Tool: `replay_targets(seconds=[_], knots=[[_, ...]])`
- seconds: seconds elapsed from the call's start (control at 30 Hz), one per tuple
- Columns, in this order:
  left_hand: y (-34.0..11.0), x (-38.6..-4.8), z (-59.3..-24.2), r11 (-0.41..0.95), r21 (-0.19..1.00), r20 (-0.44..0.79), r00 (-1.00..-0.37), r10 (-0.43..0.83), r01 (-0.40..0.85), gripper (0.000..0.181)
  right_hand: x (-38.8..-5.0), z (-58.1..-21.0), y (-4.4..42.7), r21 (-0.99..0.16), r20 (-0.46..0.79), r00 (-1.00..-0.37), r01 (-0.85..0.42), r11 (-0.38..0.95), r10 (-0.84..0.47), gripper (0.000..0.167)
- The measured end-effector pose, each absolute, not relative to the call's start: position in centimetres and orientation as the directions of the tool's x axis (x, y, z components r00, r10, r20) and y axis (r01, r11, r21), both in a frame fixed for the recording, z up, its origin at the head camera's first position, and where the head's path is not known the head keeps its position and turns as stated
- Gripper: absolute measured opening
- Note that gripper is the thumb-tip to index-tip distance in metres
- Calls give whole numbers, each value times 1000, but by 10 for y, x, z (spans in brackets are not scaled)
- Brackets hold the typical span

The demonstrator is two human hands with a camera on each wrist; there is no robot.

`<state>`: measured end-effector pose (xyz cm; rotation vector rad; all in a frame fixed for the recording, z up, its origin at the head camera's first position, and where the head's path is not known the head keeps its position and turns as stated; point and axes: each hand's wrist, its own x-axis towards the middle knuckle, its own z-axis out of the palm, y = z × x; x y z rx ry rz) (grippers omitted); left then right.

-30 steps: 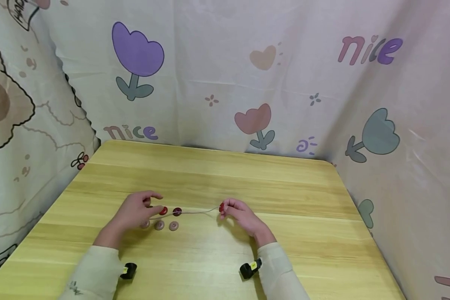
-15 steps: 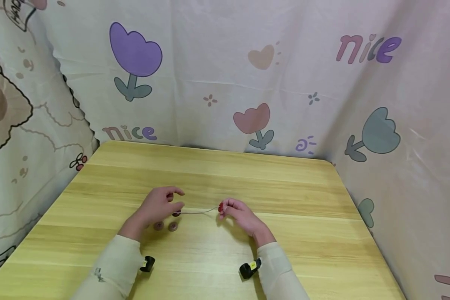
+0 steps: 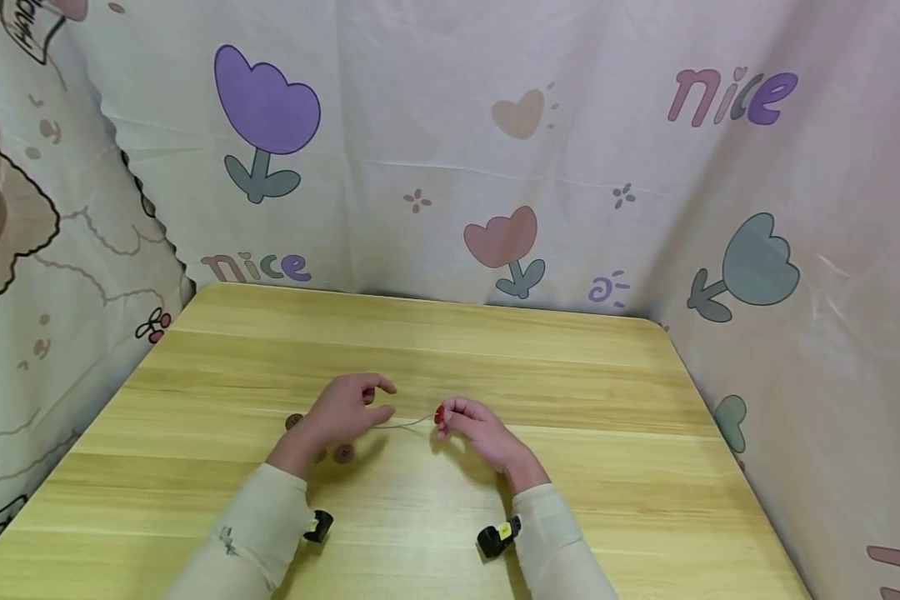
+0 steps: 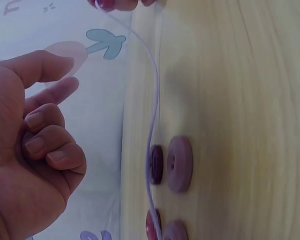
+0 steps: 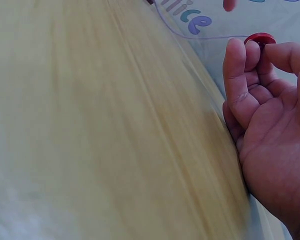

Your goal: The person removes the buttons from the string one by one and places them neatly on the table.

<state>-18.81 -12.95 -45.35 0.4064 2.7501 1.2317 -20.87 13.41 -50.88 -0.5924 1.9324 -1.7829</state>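
In the head view my right hand (image 3: 480, 429) pinches a red button (image 3: 439, 414) between thumb and fingertips, raised above the table. A thin pale cord (image 4: 155, 100) runs from this button towards the left; the right wrist view shows the red button (image 5: 260, 38) at the fingertips. My left hand (image 3: 348, 408) hovers over the cord with thumb and index finger apart, holding nothing. Below it, in the left wrist view, lie a dark maroon button (image 4: 156, 165), a mauve button (image 4: 180, 164), a second red button (image 4: 152, 225) and another mauve button (image 4: 176, 231). The cord passes over the maroon and red ones.
A brown button (image 3: 294, 422) lies left of my left wrist, and a mauve button (image 3: 343, 453) lies just below that hand. The wooden table (image 3: 570, 375) backs onto a printed curtain (image 3: 420, 125). Black wrist cameras (image 3: 498, 537) stick out from both sleeves.
My left hand has moved right along the cord towards my right hand, uncovering the brown button and covering others. The right hand has stayed in place, still pinching the red button.
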Motion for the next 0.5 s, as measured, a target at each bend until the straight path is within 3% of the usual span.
replay_targets(seconds=[0.5], knots=[[-92,-189,-462,630,719,46,-925,377,293,12,-208,-507,134,-998,-21,-801,-22,65,-599,23]])
